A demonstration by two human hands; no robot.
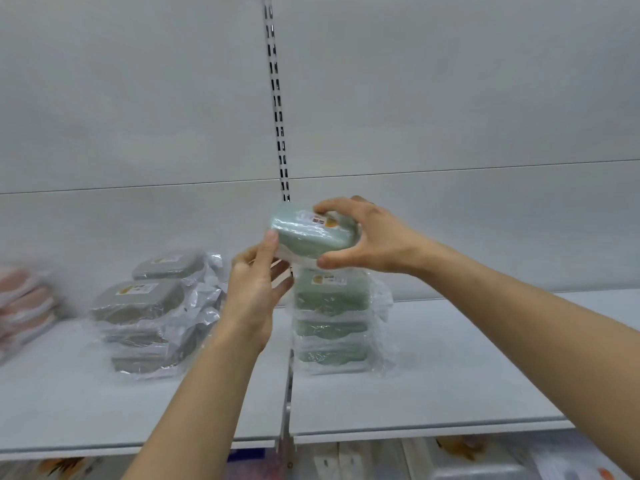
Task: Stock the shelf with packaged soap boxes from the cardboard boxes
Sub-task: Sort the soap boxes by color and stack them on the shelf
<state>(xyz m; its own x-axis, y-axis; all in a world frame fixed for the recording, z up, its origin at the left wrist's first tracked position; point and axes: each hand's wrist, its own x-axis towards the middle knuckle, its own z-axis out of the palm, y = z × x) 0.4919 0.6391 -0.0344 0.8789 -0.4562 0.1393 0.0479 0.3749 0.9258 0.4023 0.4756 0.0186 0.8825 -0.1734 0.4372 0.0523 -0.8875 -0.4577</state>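
Here both hands [367, 237] hold a green soap box [311, 233] above the stack [330, 320].

soap box [313, 235] glossy plastic wrap; shelf [450, 368] matt.

Pale green soap box [311, 235] with orange-marked label, grey boxes [138, 299], pink boxes [24, 299], white shelf [450, 368].

Both forearms are bare to the frame edge, with no sleeves, gloves or watch showing.
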